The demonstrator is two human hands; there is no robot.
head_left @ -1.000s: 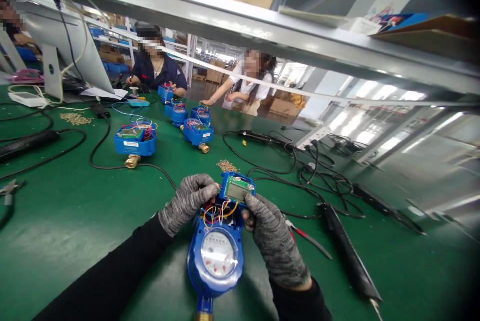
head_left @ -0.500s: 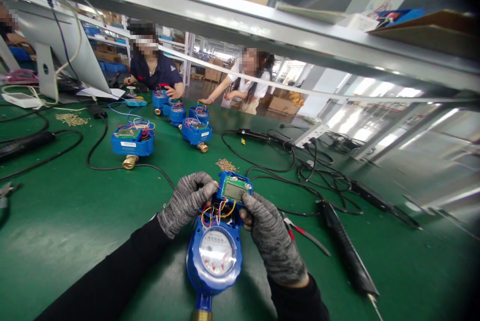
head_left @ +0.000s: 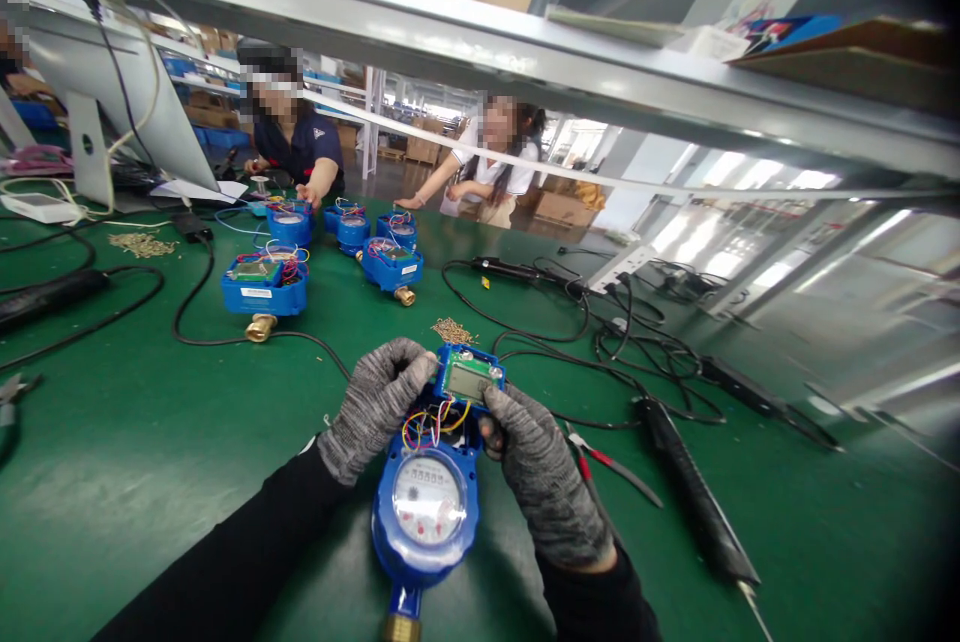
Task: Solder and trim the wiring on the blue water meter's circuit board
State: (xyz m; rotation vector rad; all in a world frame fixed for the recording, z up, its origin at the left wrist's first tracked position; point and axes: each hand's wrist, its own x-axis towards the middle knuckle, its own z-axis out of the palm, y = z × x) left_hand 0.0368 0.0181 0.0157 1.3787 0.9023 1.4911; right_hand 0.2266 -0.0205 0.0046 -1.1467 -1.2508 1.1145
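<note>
A blue water meter [head_left: 425,512] lies in front of me, its round dial facing up and its brass end toward me. At its far end is an open box with a green circuit board [head_left: 456,364] and a small grey display. Yellow, red and white wires [head_left: 431,425] loop between board and dial. My left hand [head_left: 382,407], in a grey knit glove, is closed with thumb and forefinger at the box's left edge; the exact pinch point is partly hidden. My right hand [head_left: 551,482], gloved alike, grips the box's right side, thumb at the display's corner.
Several other blue meters [head_left: 264,290] stand farther back on the green table. Small screws [head_left: 452,330] lie piled beyond my hands. Red-handled pliers [head_left: 615,470], a black corded screwdriver [head_left: 694,497] and tangled cables are at right. Two people [head_left: 491,167] are across the table.
A co-worker's hand has shifted one of the far meters leftward and nearer. My meter's dial end has swung slightly left, while both my hands keep nearly the same place.
</note>
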